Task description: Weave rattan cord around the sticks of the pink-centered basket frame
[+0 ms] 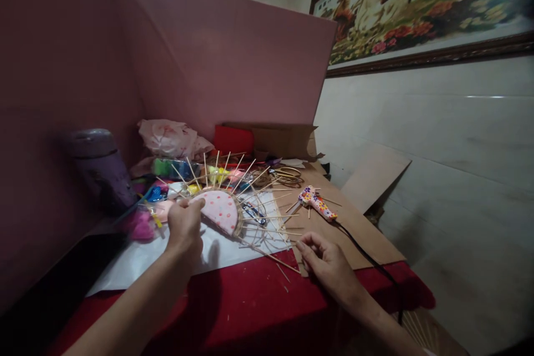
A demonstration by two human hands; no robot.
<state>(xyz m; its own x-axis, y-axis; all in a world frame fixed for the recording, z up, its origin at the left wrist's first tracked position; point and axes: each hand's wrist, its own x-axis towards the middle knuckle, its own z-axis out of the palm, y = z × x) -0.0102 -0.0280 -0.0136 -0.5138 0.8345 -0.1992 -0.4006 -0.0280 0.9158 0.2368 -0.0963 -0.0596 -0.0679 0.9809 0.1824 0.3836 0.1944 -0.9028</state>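
Observation:
My left hand [186, 227] is closed on the left edge of a half-round craft piece [221, 210], pink with red dots and a twine-like rim. Thin wooden sticks fan out from its curved side, and it is held tilted above a white sheet. At the lower right, my right hand [323, 260] is closed in a pinch near the tips of the lower sticks. Whatever lies between those fingertips is too small to make out. Beyond it a flower-patterned glue gun [317, 204] rests on cardboard, its black cord trailing right. Dark-handled scissors [255, 214] lie partly behind the sticks.
A purple tumbler [102, 169] stands at the left, near bagged coloured craft materials [171, 168] and a pink plastic bag [173, 139]. Cardboard [359, 239] covers the right side of the red tablecloth [246, 311]. Metal rings [288, 177] lie at the back. Pink panels [225, 61] enclose the left and back.

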